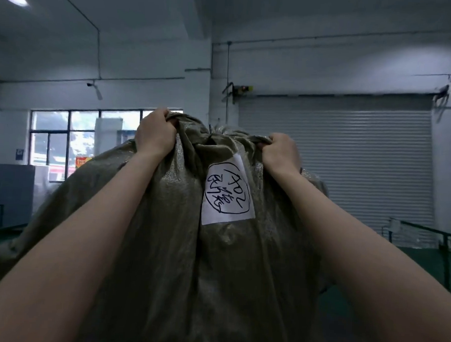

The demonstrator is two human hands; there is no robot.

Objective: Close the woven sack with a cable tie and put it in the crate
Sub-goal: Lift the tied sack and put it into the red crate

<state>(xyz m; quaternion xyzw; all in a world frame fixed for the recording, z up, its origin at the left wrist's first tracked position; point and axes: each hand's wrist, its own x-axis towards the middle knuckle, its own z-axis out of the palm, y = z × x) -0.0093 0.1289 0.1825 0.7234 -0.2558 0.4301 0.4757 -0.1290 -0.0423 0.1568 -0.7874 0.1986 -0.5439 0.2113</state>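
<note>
Olive woven sack [164, 245] with a white label [227, 191] hangs raised; the left hand [155, 134] and right hand [281, 150] each clench its bunched top.

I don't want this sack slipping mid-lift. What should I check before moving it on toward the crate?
1. Left hand gripping fabric near the sack's neck: ok.
2. Right hand gripping the other side: ok.
3. Cable tie closed: a dark tip shows at the gathered neck; cannot tell if locked.
4. Sack fabric untorn on the near face: ok.
5. Paper label attached: ok.
6. Crate position: not in view, cannot tell.
</note>
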